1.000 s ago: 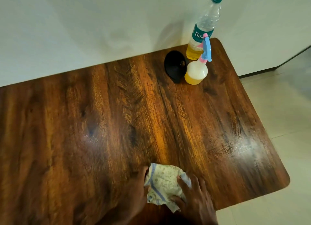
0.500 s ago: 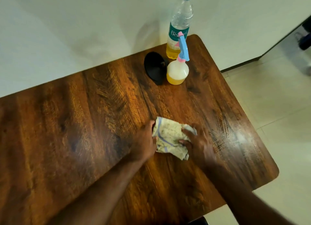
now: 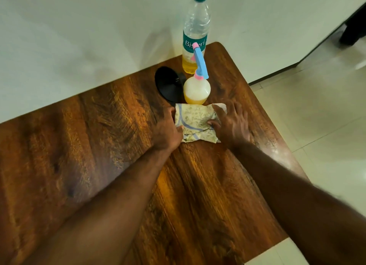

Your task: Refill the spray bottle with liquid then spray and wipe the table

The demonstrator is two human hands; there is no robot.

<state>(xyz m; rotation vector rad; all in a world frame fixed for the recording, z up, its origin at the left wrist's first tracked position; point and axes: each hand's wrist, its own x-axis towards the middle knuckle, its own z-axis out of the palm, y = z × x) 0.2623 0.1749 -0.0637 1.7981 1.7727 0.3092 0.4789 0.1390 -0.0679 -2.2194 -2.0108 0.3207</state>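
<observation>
While cloth [image 3: 195, 122] lies beside spray bottle [image 3: 196, 90], right hand [image 3: 231, 124] presses it — fingers spread; left hand [image 3: 166, 130] at edge, grip unclear.
</observation>
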